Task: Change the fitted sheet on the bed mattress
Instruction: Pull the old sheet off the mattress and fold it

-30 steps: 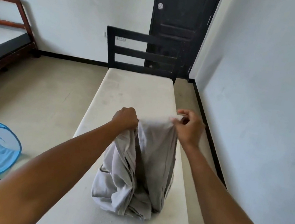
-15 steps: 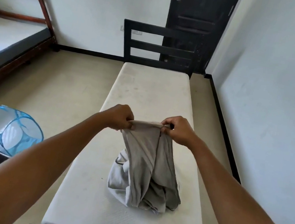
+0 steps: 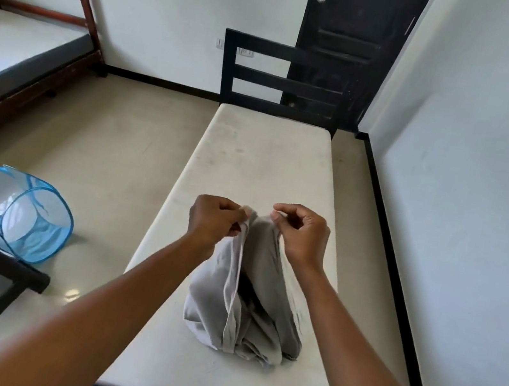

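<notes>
Both hands, left hand (image 3: 215,220) and right hand (image 3: 302,231), pinch the top edge of the grey fitted sheet (image 3: 243,309), whose bundle rests below on the bare mattress (image 3: 262,160). Beyond the grip the mattress lies bare to the black headboard (image 3: 281,83); its side edges run just outside each wrist.

The sheet (image 3: 249,296) was soft, matt grey cloth; the mattress (image 3: 262,160) looked dull and slightly stained; the basket (image 3: 12,214) was sheer blue mesh.
</notes>
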Demonstrator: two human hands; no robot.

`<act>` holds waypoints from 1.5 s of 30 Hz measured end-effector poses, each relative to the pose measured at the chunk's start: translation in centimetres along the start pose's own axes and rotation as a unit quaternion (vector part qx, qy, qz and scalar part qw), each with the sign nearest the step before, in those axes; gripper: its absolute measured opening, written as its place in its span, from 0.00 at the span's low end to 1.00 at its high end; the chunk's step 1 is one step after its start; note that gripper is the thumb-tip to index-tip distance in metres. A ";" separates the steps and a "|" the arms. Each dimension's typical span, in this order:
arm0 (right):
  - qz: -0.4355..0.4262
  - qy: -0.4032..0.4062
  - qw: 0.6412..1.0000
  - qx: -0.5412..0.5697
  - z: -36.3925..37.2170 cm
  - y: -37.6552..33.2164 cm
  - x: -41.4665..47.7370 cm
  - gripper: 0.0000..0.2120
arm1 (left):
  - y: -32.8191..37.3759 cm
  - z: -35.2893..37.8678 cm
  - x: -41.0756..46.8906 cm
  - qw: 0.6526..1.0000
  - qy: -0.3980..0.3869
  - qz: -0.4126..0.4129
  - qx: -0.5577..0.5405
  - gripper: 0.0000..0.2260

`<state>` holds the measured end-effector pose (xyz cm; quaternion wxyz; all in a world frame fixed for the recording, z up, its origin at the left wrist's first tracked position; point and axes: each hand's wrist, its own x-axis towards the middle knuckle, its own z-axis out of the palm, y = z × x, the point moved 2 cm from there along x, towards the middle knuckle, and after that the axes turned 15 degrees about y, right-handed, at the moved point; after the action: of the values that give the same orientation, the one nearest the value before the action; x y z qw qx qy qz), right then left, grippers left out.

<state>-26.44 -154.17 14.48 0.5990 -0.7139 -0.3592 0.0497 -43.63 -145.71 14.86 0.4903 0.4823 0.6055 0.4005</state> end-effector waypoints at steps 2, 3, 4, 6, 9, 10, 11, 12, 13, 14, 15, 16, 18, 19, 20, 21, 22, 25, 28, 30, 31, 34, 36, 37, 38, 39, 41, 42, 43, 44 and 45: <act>-0.011 -0.019 1.000 0.016 -0.7 -0.6 -1.1 0.09 | 0.2 0.6 -1.2 0.998 -0.048 0.028 0.025 0.04; -0.012 -0.028 0.999 0.021 -1.1 -0.8 -1.3 0.11 | 0.2 0.9 -1.8 0.996 -0.067 0.039 0.033 0.03; -0.011 -0.034 0.999 0.024 -1.5 -0.9 -1.5 0.12 | 0.2 1.1 -2.3 0.995 -0.084 0.046 0.039 0.02; -0.010 -0.047 0.999 0.025 -2.4 -1.1 -1.8 0.14 | 0.1 1.4 -3.1 0.991 -0.106 0.059 0.050 0.02; -0.032 -0.073 0.997 0.007 -3.4 -1.1 -2.3 0.14 | 0.0 1.9 -3.8 0.989 -0.118 0.077 0.054 0.02; -0.043 -0.076 0.996 -0.004 -3.6 -1.0 -2.5 0.14 | -0.1 2.0 -4.0 0.988 -0.118 0.081 0.052 0.03; -0.054 -0.076 0.996 -0.012 -3.7 -0.9 -2.7 0.14 | -0.1 2.0 -4.3 0.989 -0.118 0.081 0.045 0.03; -0.063 -0.073 0.995 -0.020 -3.9 -0.7 -2.9 0.15 | -0.2 2.1 -4.5 0.989 -0.122 0.079 0.032 0.03; -0.071 -0.070 0.995 -0.026 -4.0 -0.6 -3.1 0.16 | -0.1 2.2 -4.8 0.989 -0.128 0.077 0.021 0.02; -0.082 -0.070 0.994 -0.034 -4.1 -0.7 -3.2 0.17 | -0.1 2.4 -4.9 0.988 -0.133 0.079 0.016 0.02; -0.093 -0.076 0.992 -0.043 -4.1 -0.8 -3.2 0.19 | 0.0 2.6 -4.9 0.987 -0.140 0.080 0.016 0.04; -0.101 -0.089 0.990 -0.049 -4.2 -0.8 -3.1 0.22 | 0.3 2.7 -5.0 0.986 -0.150 0.075 0.014 0.08; -0.087 -0.108 0.989 -0.047 -4.3 -0.8 -3.0 0.29 | 0.9 2.8 -5.0 0.981 -0.182 0.063 0.004 0.17; -0.074 -0.101 0.991 -0.041 -4.5 -0.8 -2.8 0.30 | 1.2 2.9 -5.1 0.977 -0.205 0.066 0.004 0.20; -0.066 -0.090 0.993 -0.032 -4.5 -0.8 -2.6 0.29 | 1.5 2.8 -5.1 0.971 -0.226 0.073 0.013 0.22; -0.065 -0.080 0.994 -0.022 -4.5 -0.8 -2.2 0.27 | 1.8 2.7 -5.0 0.967 -0.242 0.080 0.025 0.22; -0.070 -0.070 0.995 -0.012 -4.5 -0.9 -1.7 0.23 | 2.3 2.7 -4.7 0.962 -0.257 0.090 0.037 0.22; -0.031 -0.069 0.997 0.021 -5.0 -1.2 0.9 0.17 | 4.4 2.9 -2.7 0.945 -0.289 0.134 0.079 0.26; 0.018 -0.113 0.993 0.028 -5.8 -1.8 4.0 0.18 | 7.3 3.2 -1.0 0.932 -0.274 0.217 0.094 0.22; 0.035 -0.141 0.989 0.039 -6.7 -3.4 5.8 0.18 | 9.6 3.9 -1.1 0.906 -0.303 0.277 0.100 0.19; 0.034 -0.161 0.986 0.042 -7.0 -4.5 6.7 0.18 | 10.5 4.5 -1.3 0.892 -0.334 0.287 0.101 0.21; -0.009 -0.225 0.973 0.043 -8.4 -9.8 9.0 0.15 | 14.3 5.5 -2.1 0.858 -0.404 0.308 0.079 0.22; -0.045 -0.269 0.960 0.062 -10.1 -14.4 10.6 0.14 | 17.0 5.5 -2.4 0.847 -0.437 0.302 0.035 0.22; -0.066 -0.283 0.954 0.078 -11.4 -16.9 11.4 0.13 | 18.4 5.4 -2.7 0.838 -0.450 0.307 0.016 0.21; -0.086 -0.283 0.950 0.101 -12.6 -19.2 12.0 0.13 | 19.5 5.3 -2.9 0.828 -0.454 0.327 0.013 0.17; -0.100 -0.269 0.948 0.139 -14.0 -21.0 12.8 0.13 | 20.4 5.3 -3.3 0.817 -0.449 0.361 0.029 0.12; -0.074 -0.208 0.943 0.248 -16.2 -22.8 14.6 0.14 | 21.5 5.9 -3.8 0.817 -0.410 0.403 0.046 0.03; -0.043 -0.175 0.941 0.286 -16.6 -22.4 15.4 0.14 | 21.9 6.3 -3.6 0.830 -0.373 0.413 0.038 0.03; -0.016 -0.145 0.948 0.284 -16.6 -21.3 16.0 0.14 | 21.9 6.8 -2.9 0.847 -0.323 0.421 0.027 0.08; 0.002 -0.121 0.963 0.242 -16.2 -19.7 16.4 0.15 | 21.9 7.1 -2.2 0.858 -0.274 0.433 0.019 0.13; 0.011 -0.102 0.981 0.168 -15.8 -18.0 16.6 0.15 | 21.6 7.4 -1.5 0.862 -0.233 0.450 0.026 0.16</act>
<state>-14.48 -157.14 40.90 0.6699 -0.5984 -0.3973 0.1881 -32.13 -142.47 34.37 0.3714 0.7940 0.2009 0.4373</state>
